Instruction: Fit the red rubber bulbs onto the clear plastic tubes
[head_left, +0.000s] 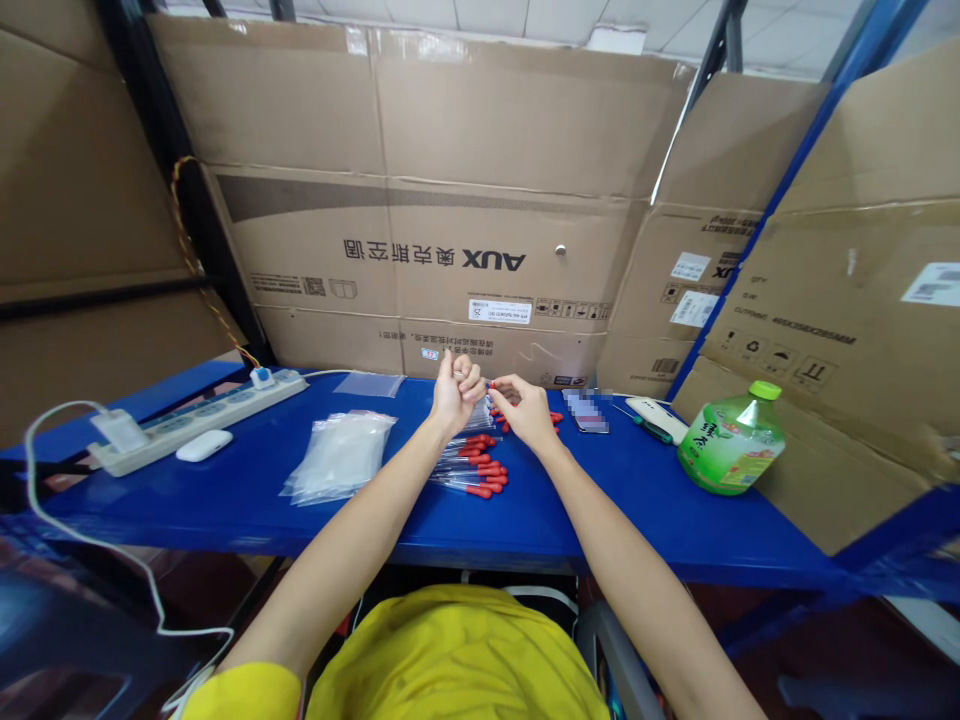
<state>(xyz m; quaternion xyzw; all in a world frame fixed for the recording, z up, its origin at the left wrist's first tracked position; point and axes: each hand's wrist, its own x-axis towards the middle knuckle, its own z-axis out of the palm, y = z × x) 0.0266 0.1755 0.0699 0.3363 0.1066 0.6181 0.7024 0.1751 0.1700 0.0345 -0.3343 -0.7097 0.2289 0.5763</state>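
My left hand (456,395) is raised above the table and closed, its fingers curled round what looks like the thin glass tube of a dropper, mostly hidden. Close beside it, my right hand (527,412) pinches a small red rubber bulb (492,385) between thumb and fingertips, at the tube's end. Below the hands lie several droppers (457,462) with clear tubes and red bulbs, bulbs toward the right. Clear glass tubes (482,418) without bulbs rest between my hands. Loose red bulbs (556,417) are partly covered by my right hand.
Clear plastic bags (341,455) are stacked left of the droppers, with a flat plastic sheet (369,384) behind. A power strip (202,420) and white case (204,446) lie left. To the right are a phone (586,411), a white-green tool (656,420) and a green bottle (731,440). Cardboard (420,200) walls the back.
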